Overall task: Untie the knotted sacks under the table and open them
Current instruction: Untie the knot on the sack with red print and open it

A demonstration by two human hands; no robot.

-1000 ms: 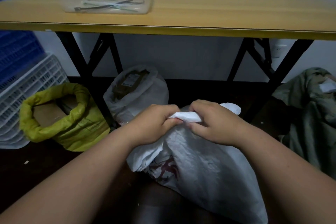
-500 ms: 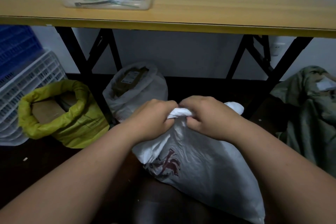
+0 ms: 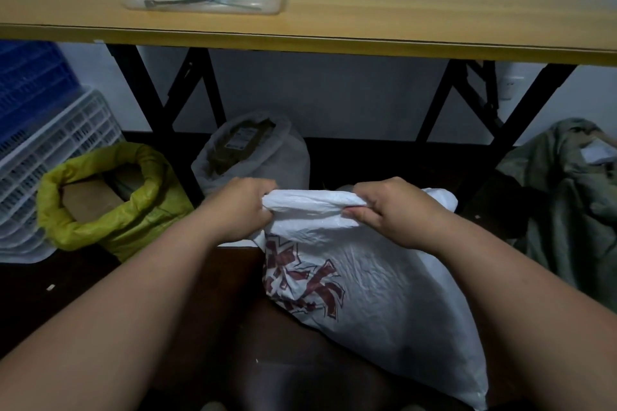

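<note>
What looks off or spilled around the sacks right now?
Nothing spilled or torn. The white sack leans, both hands, left and right, gripping its mouth apart. The yellow sack and grey sack stand open. A few small scraps lie on the floor.

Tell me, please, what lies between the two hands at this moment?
In the head view, a stretch of the white sack's bunched top edge spans between the left hand and the right hand; each hand grips one end of it.
</note>
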